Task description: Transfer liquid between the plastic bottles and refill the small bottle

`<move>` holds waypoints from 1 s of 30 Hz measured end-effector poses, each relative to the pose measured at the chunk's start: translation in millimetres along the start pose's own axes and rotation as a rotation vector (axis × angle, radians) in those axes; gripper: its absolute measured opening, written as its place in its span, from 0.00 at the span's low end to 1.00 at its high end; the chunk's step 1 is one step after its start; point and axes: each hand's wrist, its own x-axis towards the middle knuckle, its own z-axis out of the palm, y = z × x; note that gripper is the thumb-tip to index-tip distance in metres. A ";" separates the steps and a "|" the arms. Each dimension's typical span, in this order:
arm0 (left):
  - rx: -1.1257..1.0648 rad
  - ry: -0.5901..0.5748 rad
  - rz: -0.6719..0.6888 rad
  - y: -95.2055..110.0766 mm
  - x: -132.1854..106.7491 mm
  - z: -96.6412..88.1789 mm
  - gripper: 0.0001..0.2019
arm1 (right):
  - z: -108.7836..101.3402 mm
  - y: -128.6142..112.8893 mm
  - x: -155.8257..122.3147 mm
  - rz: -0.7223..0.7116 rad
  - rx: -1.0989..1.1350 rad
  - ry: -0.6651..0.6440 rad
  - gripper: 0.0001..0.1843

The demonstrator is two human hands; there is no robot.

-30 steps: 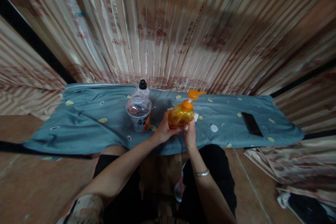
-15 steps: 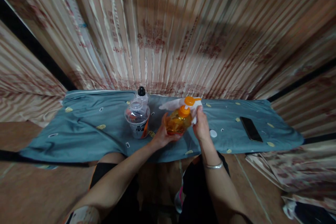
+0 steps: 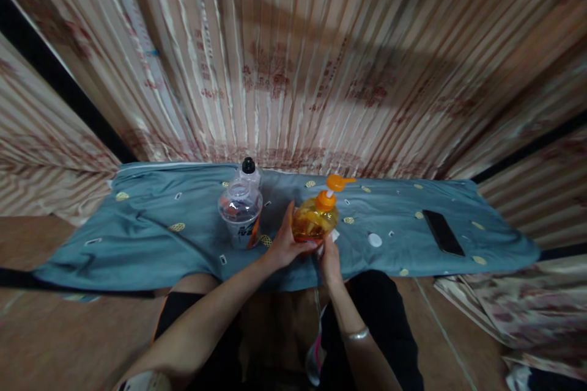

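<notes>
My left hand (image 3: 285,243) is wrapped round the left side and base of a pump bottle (image 3: 315,220) of amber liquid with an orange pump head. The bottle leans a little to the right above the blue cloth. My right hand (image 3: 330,258) is closed at the bottle's lower right edge. A bit of white tissue (image 3: 335,235) shows beside its fingers; the rest of it is hidden. To the left stand a clear plastic cup (image 3: 243,229) with a domed lid and, behind it, a clear bottle with a black cap (image 3: 248,165).
The blue patterned cloth (image 3: 151,226) covers a narrow table. A small white disc (image 3: 375,239) and a black phone (image 3: 443,233) lie on the right. A pleated curtain (image 3: 293,61) hangs close behind, with dark poles at both sides. My knees are under the front edge.
My right hand has moved from behind the pump head down to the bottle's lower right side, taking the white tissue with it. The left hand keeps its hold on the bottle.
</notes>
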 end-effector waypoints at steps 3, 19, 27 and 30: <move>-0.020 -0.011 0.019 -3.1 -0.3 0.4 0.50 | -3.5 -12.6 -24.3 -0.111 -0.112 0.077 0.43; 0.329 -0.146 0.275 -39.9 -27.7 -0.5 0.46 | 18.5 -28.4 -1.3 -0.380 -0.294 -0.069 0.43; 0.330 -0.188 0.365 -43.6 -29.4 1.1 0.46 | 13.1 1.1 -39.2 -0.398 -0.391 -0.010 0.41; 0.249 -0.185 0.409 -39.9 -28.1 2.3 0.45 | 14.0 -21.8 -41.4 -0.512 -0.462 0.002 0.44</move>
